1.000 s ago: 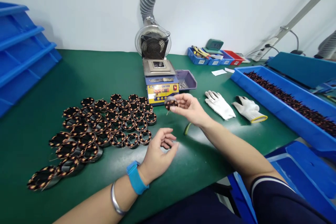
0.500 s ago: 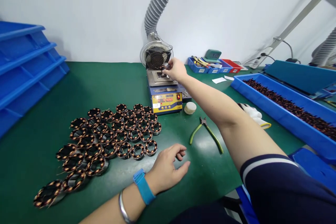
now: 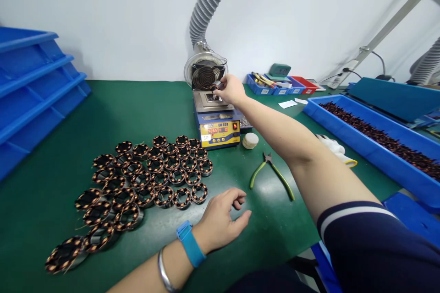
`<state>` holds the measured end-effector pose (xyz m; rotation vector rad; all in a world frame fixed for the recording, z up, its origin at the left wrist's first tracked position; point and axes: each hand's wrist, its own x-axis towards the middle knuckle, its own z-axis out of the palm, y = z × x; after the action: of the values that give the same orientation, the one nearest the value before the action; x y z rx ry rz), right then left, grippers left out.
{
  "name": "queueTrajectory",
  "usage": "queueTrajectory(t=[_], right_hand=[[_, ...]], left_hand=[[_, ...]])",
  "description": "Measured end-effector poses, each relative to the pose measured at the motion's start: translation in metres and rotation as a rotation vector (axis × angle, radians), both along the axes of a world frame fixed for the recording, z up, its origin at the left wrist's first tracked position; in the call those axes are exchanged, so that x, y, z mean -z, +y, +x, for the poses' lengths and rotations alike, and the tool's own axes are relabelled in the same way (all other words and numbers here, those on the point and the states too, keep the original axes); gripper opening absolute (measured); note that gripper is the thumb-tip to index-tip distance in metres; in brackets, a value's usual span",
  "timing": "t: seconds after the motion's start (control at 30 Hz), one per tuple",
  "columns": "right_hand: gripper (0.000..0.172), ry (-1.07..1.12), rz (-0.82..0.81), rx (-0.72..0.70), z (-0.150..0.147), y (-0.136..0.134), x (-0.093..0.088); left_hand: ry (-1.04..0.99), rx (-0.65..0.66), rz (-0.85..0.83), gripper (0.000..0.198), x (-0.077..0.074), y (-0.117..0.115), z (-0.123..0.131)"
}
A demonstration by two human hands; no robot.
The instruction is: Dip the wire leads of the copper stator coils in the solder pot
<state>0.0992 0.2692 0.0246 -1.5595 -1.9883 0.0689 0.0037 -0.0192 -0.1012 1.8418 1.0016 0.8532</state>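
Change: a second ago the right hand (image 3: 231, 90) held the wound stator (image 3: 217, 85) in front of the solder pot (image 3: 216, 119). Half a second ago it had reached over the pot's top, and it has hardly moved since. The left hand (image 3: 220, 222) has stayed well in front of the pot.
Desk (image 3: 103, 114): a green mat that carries the solder pot at its middle.
Long blue tray (image 3: 371, 139): to the right of the pot, with a row of dark copper-wound parts lying in it.
Extraction hose (image 3: 209, 0): grey and ribbed, coming down to a round fan (image 3: 205, 73) just behind the pot.
Solder pot: a blue box with a yellow front panel, red digits lit and a square metal plate on top.
Stators on the desk (image 3: 147, 174): black rings with copper windings, laid in close rows to the front-left of the pot.
Right hand: fingers pinched shut around the wound stator, above the pot's top plate.
Left hand: resting on the desk, fingers loosely curled and holding nothing.
Cutters (image 3: 271, 174): green-handled, lying to the front-right of the pot with the handles spread.
Wound stator: a small dark ring with copper coils round its rim, held tilted just in front of the fan. I cannot tell whether it touches the plate.
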Motion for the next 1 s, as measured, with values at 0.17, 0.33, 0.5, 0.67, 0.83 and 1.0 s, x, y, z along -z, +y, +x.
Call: queueTrajectory(t=[0.17,0.33,0.5,0.67,0.83,1.0], right_hand=[[0.037,-0.020,0.025,-0.010,-0.0022,-0.0015,-0.0040],[0.037,-0.053,-0.010,-0.016,-0.0061,-0.0061,0.0010],[0.036,-0.064,0.001,-0.022,-0.0082,-0.0079,0.0026],[0.036,-0.065,0.004,-0.021,-0.0074,-0.0067,-0.0002],[0.036,-0.051,0.032,-0.010,-0.0047,-0.0050,-0.0064],[0.037,-0.052,0.003,-0.005,-0.0046,-0.0082,-0.0037]], left_hand=[[0.000,0.005,-0.001,0.026,-0.0003,-0.0003,-0.0002],[-0.003,0.005,0.003,0.026,-0.0006,0.0002,0.0004],[-0.008,0.002,0.006,0.026,-0.0010,0.0001,0.0004],[-0.010,0.005,-0.007,0.026,-0.0004,-0.0003,0.0003],[-0.009,0.005,-0.006,0.026,-0.0008,0.0000,0.0001],[-0.002,0.012,0.008,0.026,-0.0013,0.0007,-0.0004]])
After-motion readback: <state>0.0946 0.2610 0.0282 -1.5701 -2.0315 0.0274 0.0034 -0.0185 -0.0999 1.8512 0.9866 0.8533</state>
